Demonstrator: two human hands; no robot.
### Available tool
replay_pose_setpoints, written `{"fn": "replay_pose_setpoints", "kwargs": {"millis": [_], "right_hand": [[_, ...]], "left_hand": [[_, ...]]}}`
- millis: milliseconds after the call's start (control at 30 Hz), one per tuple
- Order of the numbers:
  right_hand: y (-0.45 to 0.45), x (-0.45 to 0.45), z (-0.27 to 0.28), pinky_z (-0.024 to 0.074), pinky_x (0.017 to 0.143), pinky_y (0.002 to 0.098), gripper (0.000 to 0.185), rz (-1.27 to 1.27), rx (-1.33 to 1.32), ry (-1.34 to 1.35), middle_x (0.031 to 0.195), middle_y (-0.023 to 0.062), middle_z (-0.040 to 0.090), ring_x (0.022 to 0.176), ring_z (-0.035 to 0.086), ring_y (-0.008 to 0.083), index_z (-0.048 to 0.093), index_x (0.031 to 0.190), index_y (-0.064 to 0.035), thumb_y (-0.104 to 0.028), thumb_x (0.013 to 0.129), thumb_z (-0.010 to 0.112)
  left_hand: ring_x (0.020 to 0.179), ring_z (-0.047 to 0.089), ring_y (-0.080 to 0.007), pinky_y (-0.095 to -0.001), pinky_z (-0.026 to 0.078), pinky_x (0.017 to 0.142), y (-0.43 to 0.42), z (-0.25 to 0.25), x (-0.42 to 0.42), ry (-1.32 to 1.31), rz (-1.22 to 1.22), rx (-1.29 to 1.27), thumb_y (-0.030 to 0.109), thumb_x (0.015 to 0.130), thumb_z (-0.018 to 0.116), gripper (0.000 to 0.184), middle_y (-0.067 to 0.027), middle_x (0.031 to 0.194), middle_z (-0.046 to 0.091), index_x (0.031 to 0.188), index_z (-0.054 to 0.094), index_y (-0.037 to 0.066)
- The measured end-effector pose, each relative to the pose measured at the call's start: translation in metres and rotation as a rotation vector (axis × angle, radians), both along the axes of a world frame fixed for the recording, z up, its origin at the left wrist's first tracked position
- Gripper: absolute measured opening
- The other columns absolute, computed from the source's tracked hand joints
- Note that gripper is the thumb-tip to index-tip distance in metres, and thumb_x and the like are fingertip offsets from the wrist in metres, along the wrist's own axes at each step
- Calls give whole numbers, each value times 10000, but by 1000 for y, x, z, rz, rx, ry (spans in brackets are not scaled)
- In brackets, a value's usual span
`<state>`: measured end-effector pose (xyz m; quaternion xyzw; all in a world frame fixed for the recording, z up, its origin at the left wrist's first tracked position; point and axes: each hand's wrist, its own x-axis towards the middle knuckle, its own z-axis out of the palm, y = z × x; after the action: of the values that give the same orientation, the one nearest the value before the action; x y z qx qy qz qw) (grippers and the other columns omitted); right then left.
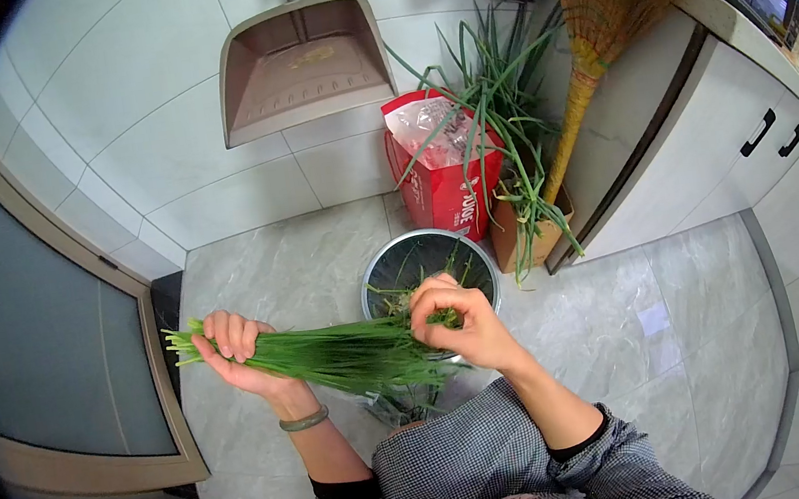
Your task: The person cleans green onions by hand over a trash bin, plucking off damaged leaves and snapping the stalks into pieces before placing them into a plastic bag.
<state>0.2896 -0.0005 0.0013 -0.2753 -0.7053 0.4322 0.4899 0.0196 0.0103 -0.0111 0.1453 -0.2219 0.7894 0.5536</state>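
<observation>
My left hand (239, 346) is wrapped around the pale stem ends of a bunch of garlic chives (343, 353), with a bracelet on that wrist. The long green leaves stretch sideways to the right. At their far tips my right hand (459, 320) has its fingers curled in a pinch on some leaf ends. Just behind and below that hand stands a round bin (369, 272) with a dark lining and green scraps in it. More green leaves hang low by the front of the bin, partly hidden by the bunch.
A red bag (443, 193) and a cardboard box (511, 240) with long green onions (517, 103) stand behind the bin. A straw broom (588, 73) leans there. A dustpan (305, 70) hangs on the tiled wall. White cabinets (681, 162) flank the right, a door (56, 325) the left.
</observation>
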Motion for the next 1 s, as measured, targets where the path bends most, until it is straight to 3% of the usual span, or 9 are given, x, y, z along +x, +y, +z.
{"fn": "replay_pose_setpoints", "kwargs": {"millis": [33, 133, 267, 500, 567, 633, 667, 800, 1000], "right_hand": [[1, 0, -3, 379, 800, 308, 55, -1, -1, 1, 831, 39, 591, 838, 512, 171, 622, 781, -38, -12, 734, 635], [-1, -1, -3, 369, 791, 246, 17, 119, -482, 321, 846, 10, 551, 830, 496, 111, 589, 756, -14, -25, 748, 600], [3, 1, -14, 369, 790, 233, 25, 101, -463, 329, 856, 15, 542, 813, 495, 111, 586, 748, -23, -39, 767, 586], [16, 17, -31, 367, 763, 227, 65, -19, -691, 700, 816, 17, 554, 797, 489, 95, 567, 724, -33, -84, 764, 558], [25, 23, -42, 377, 754, 220, 66, -55, -611, 680, 816, 18, 587, 784, 502, 85, 607, 759, -28, -87, 788, 598], [30, 19, -41, 398, 728, 211, 90, -310, -645, 423, 806, 19, 620, 745, 518, 69, 663, 849, -16, -95, 807, 649], [34, 20, -49, 437, 690, 219, 202, -344, -582, 216, 820, 23, 651, 706, 534, 64, 683, 970, 27, -95, 809, 689], [37, 16, -75, 479, 661, 260, 290, -391, -399, -77, 826, 48, 678, 673, 539, 91, 667, 1033, 61, -105, 801, 713], [30, 22, -38, 442, 730, 273, 153, -502, -296, -217, 828, 66, 638, 756, 545, 147, 687, 911, -16, -108, 795, 724]], "left_hand": [[528, 329, -80, -234, 316, 496, 0, 1, 2, -5, -21, 30, 271, 1011, 448, 285, 17, 654, 347, 787, 370, 112], [527, 332, -82, -238, 316, 499, 1, 4, 6, -8, -74, 94, 274, 1011, 442, 268, 16, 655, 345, 813, 370, 109], [527, 335, -84, -242, 315, 502, 3, 7, 12, 17, -132, 170, 269, 1012, 431, 247, 16, 656, 342, 836, 370, 107], [518, 330, -85, -242, 310, 492, 3, 13, 11, -15, -124, 186, 241, 1003, 442, 236, 17, 652, 348, 827, 366, 103], [500, 313, -76, -231, 304, 486, 1, 14, 2, -15, -94, 196, 163, 974, 492, 255, 20, 635, 340, 770, 347, 111], [499, 311, -70, -225, 302, 485, -1, 12, -2, -21, -94, 190, 151, 969, 498, 256, 20, 634, 346, 766, 348, 114], [498, 310, -72, -226, 304, 487, -1, 12, -2, -30, -94, 188, 156, 971, 497, 260, 20, 632, 344, 762, 347, 114], [498, 308, -76, -229, 309, 493, -1, 12, -4, -45, -101, 196, 174, 975, 496, 276, 20, 632, 338, 752, 345, 114], [501, 312, -79, -236, 311, 495, -2, 11, -6, -58, -92, 179, 188, 981, 487, 289, 18, 638, 337, 743, 341, 115]]}}
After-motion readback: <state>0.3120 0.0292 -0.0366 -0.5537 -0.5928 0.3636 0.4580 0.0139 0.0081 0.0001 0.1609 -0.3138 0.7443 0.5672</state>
